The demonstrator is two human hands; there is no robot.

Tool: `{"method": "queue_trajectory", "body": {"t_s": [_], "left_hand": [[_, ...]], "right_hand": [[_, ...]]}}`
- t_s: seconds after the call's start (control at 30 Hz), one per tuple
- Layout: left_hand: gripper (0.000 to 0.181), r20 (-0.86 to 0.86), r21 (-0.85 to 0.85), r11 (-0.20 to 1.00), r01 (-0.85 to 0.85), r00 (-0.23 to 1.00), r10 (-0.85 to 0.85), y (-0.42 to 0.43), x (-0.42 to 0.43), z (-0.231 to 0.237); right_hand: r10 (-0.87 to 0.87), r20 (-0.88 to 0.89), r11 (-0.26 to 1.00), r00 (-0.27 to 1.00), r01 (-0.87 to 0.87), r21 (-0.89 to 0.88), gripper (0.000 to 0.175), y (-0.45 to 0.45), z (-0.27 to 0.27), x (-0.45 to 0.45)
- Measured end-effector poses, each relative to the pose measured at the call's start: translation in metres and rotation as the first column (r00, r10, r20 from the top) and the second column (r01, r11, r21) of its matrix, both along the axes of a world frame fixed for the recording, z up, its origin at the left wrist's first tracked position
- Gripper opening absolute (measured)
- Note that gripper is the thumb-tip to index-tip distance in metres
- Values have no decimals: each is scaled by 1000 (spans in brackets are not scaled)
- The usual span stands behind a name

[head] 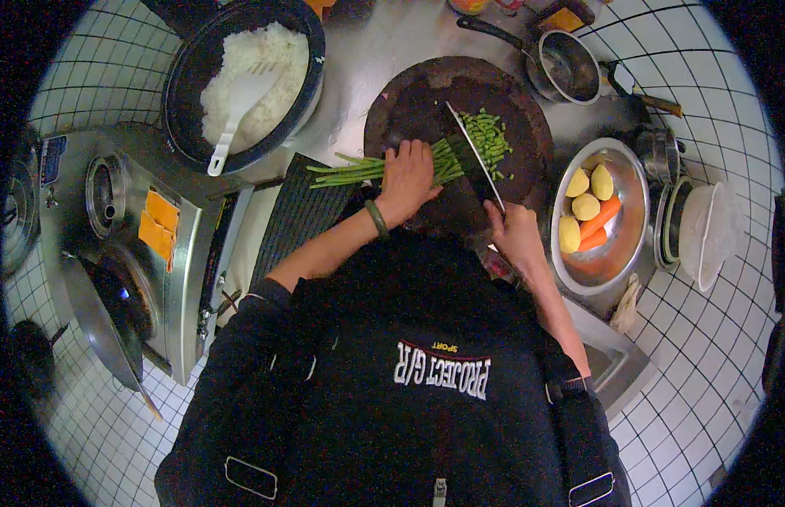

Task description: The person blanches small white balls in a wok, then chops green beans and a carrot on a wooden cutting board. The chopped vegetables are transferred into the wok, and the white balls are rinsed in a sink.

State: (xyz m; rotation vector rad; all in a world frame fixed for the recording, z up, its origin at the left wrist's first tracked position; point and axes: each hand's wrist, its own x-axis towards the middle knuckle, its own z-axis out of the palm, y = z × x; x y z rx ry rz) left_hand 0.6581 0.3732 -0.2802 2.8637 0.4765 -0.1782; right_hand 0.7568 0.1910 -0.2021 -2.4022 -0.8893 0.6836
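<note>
A bundle of long green beans (351, 172) lies across a round dark chopping block (408, 104), its far ends sticking out past the left edge. My left hand (410, 172) presses the bundle down, fingers around it. My right hand (516, 231) grips the handle of a cleaver (473, 149), whose blade stands at the cut end of the bundle. Short chopped bean pieces (490, 136) are heaped just right of the blade. My right hand hides most of the handle.
Left, a large pot (177, 95) holds cooked rice (259, 51) and a white slotted spatula (243, 104). A gas stove (129, 190) bears a tilted wok (101, 317). To the right, a steel basin (611, 269) contains peeled potatoes (585, 207) and carrots (600, 215); a saucepan (569, 66) stands behind.
</note>
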Motion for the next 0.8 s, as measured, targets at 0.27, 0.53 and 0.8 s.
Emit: {"method": "queue_trajectory", "body": {"t_s": [0.27, 0.53, 0.8], "left_hand": [[72, -4, -12, 1000, -13, 1000, 13, -1, 4, -12], [80, 46, -63, 998, -21, 999, 23, -2, 0, -10], [75, 57, -26, 999, -31, 998, 33, 0, -7, -8]], "right_hand": [[19, 78, 998, 997, -14, -68, 39, 32, -44, 5], [-63, 24, 997, 998, 64, -41, 34, 34, -36, -1], [44, 4, 999, 999, -44, 25, 31, 8, -1, -9]]}}
